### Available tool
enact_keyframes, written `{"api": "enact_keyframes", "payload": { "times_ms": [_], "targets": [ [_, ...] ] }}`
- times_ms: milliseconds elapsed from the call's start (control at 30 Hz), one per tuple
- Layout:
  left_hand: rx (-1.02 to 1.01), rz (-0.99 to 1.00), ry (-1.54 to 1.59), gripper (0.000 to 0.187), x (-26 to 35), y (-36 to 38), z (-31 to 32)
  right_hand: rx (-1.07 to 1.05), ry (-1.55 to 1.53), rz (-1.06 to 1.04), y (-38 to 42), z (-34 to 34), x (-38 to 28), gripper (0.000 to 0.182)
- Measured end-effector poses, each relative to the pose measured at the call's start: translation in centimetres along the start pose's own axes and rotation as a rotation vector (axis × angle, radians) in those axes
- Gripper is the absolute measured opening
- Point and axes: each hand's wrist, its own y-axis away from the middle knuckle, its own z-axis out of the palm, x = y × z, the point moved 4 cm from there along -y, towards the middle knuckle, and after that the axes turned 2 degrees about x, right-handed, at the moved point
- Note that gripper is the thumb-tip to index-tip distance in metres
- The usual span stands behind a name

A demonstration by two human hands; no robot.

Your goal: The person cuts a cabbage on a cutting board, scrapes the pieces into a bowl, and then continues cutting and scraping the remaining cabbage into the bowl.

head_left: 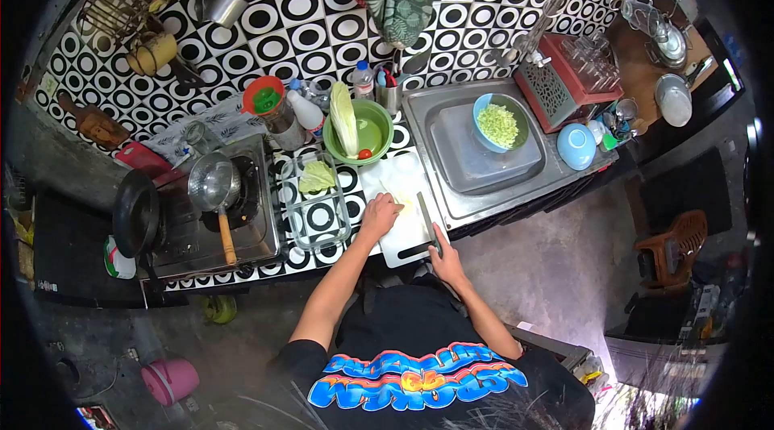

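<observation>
Slicing seems underway: right hand (447, 261) grips knife (426, 213), left hand (380, 216) curls by pale food (406, 205), pinch unclear; another cut needs steadiness.

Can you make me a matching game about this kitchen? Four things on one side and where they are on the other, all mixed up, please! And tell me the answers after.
Things:
1. Knife
2. Long pale cabbage
3. Chopped greens
4. Saucepan with a wooden handle

Places:
A. On the stove
B. In the right hand
C. In a blue bowl
D. In the green bowl

Right pairs: 1-B, 2-D, 3-C, 4-A
</observation>
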Motion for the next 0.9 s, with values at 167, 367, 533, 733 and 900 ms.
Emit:
{"api": "enact_keyframes", "payload": {
  "times_ms": [167, 367, 533, 733, 900],
  "targets": [
    [-0.032, 0.096, -0.08, 0.02, -0.1, -0.6, 0.5, 0.005, -0.038, -0.011, -0.6, -0.5, -0.8, 0.065],
    [0.033, 0.271, -0.088, 0.008, -0.1, -0.5, 0.0, -0.031, -0.074, 0.019, -1.4, -1.2, -0.6, 0.065],
    [0.058, 0.272, 0.065, 0.009, -0.2, -1.2, -0.4, -0.015, -0.076, -0.03, -2.4, -1.8, -0.5, 0.064],
    [0.427, -0.15, 0.446, 0.014, -2.0, -2.1, -2.6, -0.065, -0.073, -0.048, -3.2, -2.5, -0.9, 0.057],
    [0.649, -0.422, 0.676, 0.021, -6.8, -0.9, -2.9, -0.315, -0.046, -0.207, -3.7, -0.6, -0.2, 0.051]
  ]
}}
